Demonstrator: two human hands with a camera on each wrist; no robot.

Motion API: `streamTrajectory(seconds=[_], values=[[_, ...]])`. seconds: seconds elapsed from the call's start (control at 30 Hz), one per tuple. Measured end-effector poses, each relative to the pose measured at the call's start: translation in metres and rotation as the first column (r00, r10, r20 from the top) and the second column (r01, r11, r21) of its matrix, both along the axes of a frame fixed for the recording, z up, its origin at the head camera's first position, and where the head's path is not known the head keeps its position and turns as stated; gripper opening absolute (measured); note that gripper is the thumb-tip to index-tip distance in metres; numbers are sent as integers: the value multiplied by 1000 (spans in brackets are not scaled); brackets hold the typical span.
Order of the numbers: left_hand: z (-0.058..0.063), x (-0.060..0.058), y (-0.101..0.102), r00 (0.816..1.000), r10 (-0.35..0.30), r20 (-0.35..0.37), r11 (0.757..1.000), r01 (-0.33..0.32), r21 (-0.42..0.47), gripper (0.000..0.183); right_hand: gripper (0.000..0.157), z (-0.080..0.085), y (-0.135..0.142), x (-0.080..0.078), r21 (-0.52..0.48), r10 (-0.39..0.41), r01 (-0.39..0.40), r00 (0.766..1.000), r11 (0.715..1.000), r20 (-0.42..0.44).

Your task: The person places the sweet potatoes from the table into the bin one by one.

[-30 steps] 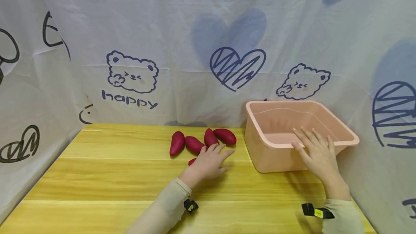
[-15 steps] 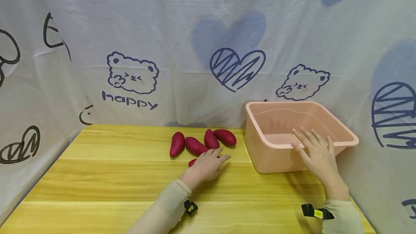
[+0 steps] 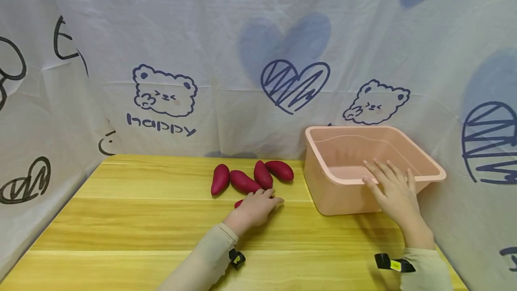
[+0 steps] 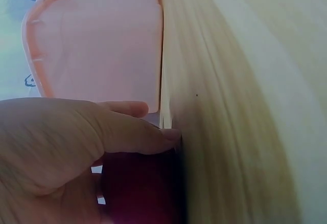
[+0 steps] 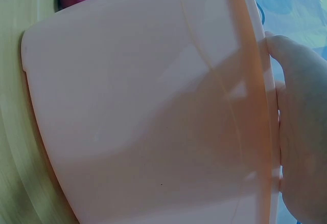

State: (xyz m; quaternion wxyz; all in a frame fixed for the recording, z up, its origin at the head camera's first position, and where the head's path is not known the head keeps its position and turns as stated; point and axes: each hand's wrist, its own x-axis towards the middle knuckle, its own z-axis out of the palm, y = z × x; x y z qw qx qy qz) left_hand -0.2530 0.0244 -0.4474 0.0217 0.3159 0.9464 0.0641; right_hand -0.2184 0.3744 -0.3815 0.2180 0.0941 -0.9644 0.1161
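My left hand is lowered over a dark-red sweet potato, mostly hidden beneath it in the head view. In the left wrist view the thumb lies along this sweet potato, with fingers on its far side, so the hand grips it on the table. Just beyond lie several more sweet potatoes, among them a long one close to the fingertips and an upright one. On the right, my right hand rests on the near rim of a pink plastic basin, its fingers spread and straight over the opening.
The wooden table runs back to a pale cloth printed with hearts and bears. Against that cloth the basin stands at the back right. Another sweet potato lies furthest left, and one lies nearest the basin.
My left hand has drawn back slightly and lowered, its spread fingers curling in around the near sweet potato. The right hand and the basin stay where they were.
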Motion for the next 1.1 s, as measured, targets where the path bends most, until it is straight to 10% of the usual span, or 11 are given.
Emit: streamTrajectory(seconds=[1.1], values=[[18, -5, 0, 964, -81, -252, 993, 99, 61, 40, 52, 1, -2, 0, 0, 0, 0, 1000, 1000, -13]])
